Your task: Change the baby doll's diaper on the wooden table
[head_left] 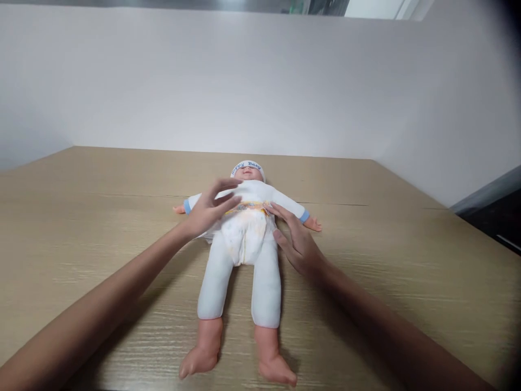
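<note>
A baby doll in white clothes with blue cuffs lies on its back, its bare feet towards me. Around its hips sits a white diaper with an orange and yellow patterned waistband. My left hand is over the doll's side at the left, fingers apart and curved above its belly near the waistband. At the other side my right hand has its fingers stretched out, the tips at or close to the waistband's right end. Whether the fingertips touch the diaper is hard to tell. Neither hand holds anything.
The doll rests on a wood-grain table with seams running across it. A pale wall rises behind the far edge. A dark object stands beyond the table's right edge. On the doll's head is a white cap with lettering.
</note>
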`<action>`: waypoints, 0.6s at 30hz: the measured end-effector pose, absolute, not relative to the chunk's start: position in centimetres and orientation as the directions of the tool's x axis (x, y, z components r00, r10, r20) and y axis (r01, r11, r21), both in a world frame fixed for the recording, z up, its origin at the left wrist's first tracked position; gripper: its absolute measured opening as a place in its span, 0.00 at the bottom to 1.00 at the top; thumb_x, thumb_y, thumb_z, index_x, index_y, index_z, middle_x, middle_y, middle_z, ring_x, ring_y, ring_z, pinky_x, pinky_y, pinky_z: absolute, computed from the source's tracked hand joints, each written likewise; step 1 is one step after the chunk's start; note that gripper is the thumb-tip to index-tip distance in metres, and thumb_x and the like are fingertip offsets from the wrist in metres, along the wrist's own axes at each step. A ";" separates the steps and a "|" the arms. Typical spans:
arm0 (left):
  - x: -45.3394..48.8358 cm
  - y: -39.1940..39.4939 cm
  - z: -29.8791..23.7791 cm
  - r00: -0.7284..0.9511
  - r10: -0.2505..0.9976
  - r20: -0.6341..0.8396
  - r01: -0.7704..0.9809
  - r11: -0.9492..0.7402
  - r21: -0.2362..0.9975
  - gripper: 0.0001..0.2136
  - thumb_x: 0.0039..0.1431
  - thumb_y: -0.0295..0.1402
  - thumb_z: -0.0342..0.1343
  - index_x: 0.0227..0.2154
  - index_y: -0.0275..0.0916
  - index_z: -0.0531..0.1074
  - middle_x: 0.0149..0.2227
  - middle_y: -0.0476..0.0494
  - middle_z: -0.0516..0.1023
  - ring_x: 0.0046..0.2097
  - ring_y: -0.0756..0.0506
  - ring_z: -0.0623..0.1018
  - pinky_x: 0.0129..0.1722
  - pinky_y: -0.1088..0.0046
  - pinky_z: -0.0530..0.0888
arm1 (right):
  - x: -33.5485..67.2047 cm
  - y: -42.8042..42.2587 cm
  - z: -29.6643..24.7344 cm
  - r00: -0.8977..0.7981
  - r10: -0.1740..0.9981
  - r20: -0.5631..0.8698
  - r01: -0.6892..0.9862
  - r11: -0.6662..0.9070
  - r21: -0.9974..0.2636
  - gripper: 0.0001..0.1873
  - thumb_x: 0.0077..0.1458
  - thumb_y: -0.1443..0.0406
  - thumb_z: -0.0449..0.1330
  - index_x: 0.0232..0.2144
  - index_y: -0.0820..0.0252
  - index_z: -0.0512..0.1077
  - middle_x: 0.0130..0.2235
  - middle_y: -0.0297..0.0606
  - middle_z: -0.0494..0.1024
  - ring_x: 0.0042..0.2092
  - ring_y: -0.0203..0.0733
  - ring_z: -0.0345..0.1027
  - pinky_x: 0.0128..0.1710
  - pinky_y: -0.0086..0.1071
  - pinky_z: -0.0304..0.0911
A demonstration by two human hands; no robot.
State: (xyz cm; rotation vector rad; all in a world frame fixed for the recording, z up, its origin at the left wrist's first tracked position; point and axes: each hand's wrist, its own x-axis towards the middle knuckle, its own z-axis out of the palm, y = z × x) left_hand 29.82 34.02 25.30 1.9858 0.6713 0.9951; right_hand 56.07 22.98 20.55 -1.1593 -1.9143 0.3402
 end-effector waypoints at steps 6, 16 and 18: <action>21.9 34.6 19.9 0.383 0.836 0.393 0.456 -0.541 0.707 0.18 0.69 0.52 0.58 0.49 0.42 0.72 0.53 0.39 0.80 0.53 0.38 0.78 0.54 0.57 0.75 | 55.9 23.2 20.9 -0.267 0.787 0.557 0.681 0.562 -0.469 0.27 0.78 0.58 0.50 0.74 0.47 0.64 0.73 0.42 0.68 0.74 0.54 0.61 0.74 0.56 0.56; 20.2 34.8 19.3 0.511 0.835 0.203 0.665 -0.534 0.522 0.18 0.64 0.51 0.61 0.29 0.42 0.68 0.36 0.44 0.79 0.39 0.40 0.75 0.40 0.65 0.64 | 49.2 25.5 27.7 -0.361 0.730 0.580 0.770 0.584 -0.257 0.14 0.75 0.61 0.56 0.54 0.51 0.80 0.46 0.42 0.80 0.51 0.52 0.72 0.56 0.48 0.67; 20.1 34.8 19.5 0.510 0.849 0.136 0.621 -0.474 0.624 0.19 0.65 0.51 0.59 0.27 0.42 0.68 0.31 0.47 0.75 0.35 0.42 0.72 0.37 0.66 0.63 | 47.3 26.5 28.9 -0.454 0.762 0.462 0.771 0.596 -0.226 0.13 0.74 0.61 0.57 0.50 0.52 0.82 0.44 0.40 0.79 0.49 0.50 0.71 0.54 0.46 0.66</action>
